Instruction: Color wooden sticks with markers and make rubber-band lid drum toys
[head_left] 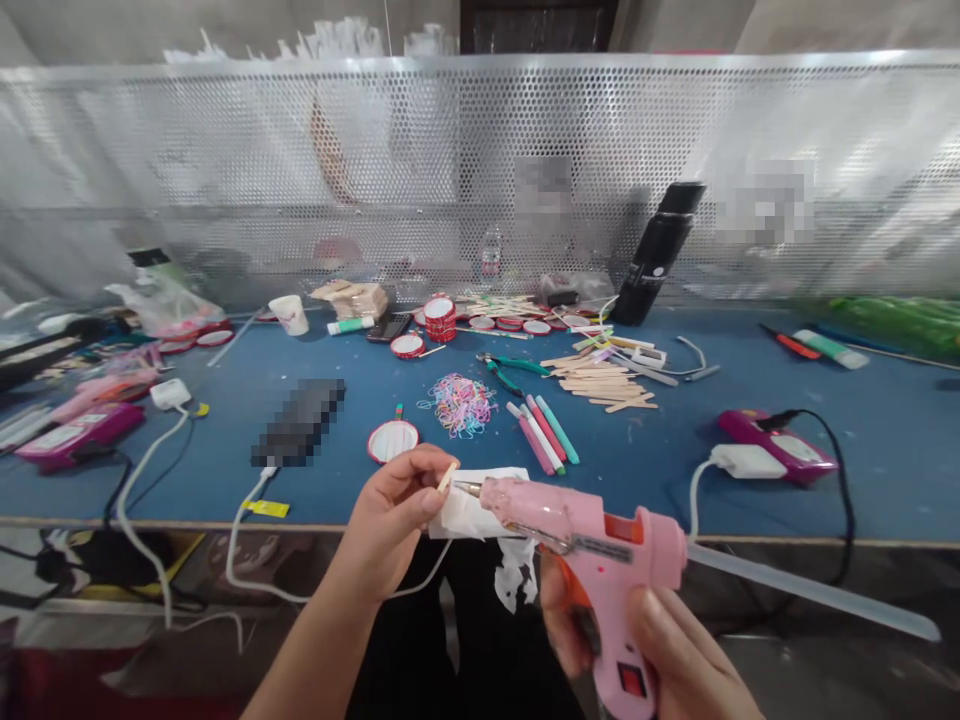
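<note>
Perforated metal screening [420, 130] backs a blue worktable [637, 470], at whose near edge a person works with both bare hands. The left hand [397, 505] pinches a small wooden stick [448, 478] between thumb and fingertips, just over a white sheet [459, 520] that probably guards the surface against drips. The right hand [686, 655] is wrapped around the handle of a pink glue gun [577, 515], its nozzle [466, 488] aimed at the wood; the fingertip grip seems meant to keep skin clear of heat. Out of the gun's rear juts a translucent glue stick [817, 592] (long enough to reach beyond the near edge). Loose bands [461, 405], markers [544, 435] and a spread of wooden sticks [604, 385] lie toward the far edge, apparently for easy picking. Whether nozzle and wood touch is hard to say from this angle. Thumb and fingers hide the small stick's lower end; the right hand partly covers the orange trigger [576, 580]. Toward the left edge, a dark slab [300, 422] is blurred beyond recognition.
</note>
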